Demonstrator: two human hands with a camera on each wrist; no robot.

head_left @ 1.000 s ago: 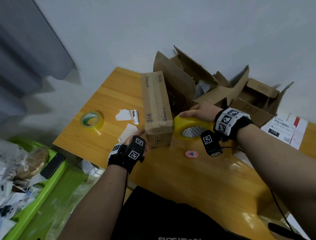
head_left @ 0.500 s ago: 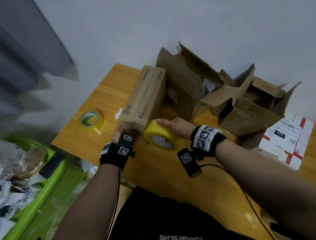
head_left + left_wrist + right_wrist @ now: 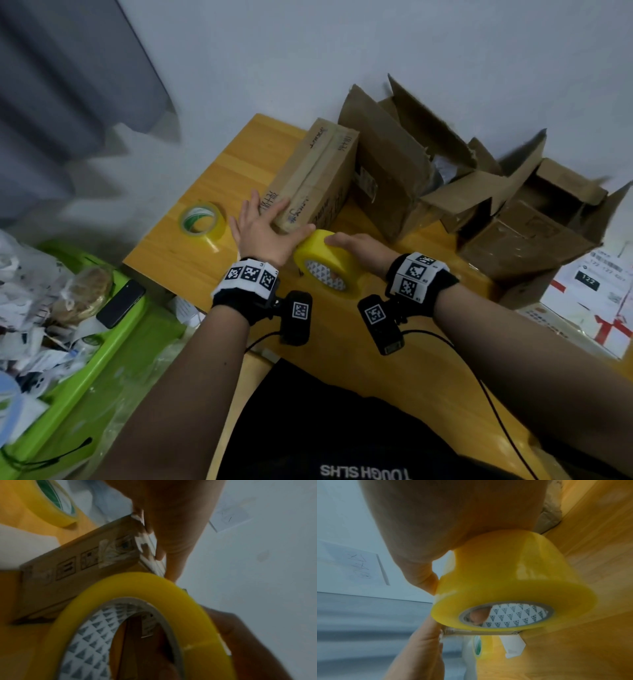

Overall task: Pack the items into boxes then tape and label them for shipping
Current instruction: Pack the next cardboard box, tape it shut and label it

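Note:
A long closed cardboard box point(image 3: 317, 171) with handwriting on top lies on the wooden table point(image 3: 212, 260). My left hand point(image 3: 262, 229) lies flat on the box's near end, fingers straight and spread; its fingers point(image 3: 171, 545) reach over the top edge of the box point(image 3: 77, 563). My right hand point(image 3: 356, 246) grips a large yellow tape roll point(image 3: 327, 265) held upright against the near end of the box. In the right wrist view a finger reaches into the core of the roll point(image 3: 513, 588), the palm over its top.
A smaller roll of tape with a green core point(image 3: 202, 221) lies left of the box. Several open torn cardboard boxes point(image 3: 513, 212) crowd the back right. Printed labels and a white mailer point(image 3: 596, 291) lie far right. A green bin of rubbish point(image 3: 68, 325) stands below the table's left edge.
The box has swung so its near end points left. My left hand moved from under its near end onto its top, flat. The right hand brought the yellow roll left against the box end.

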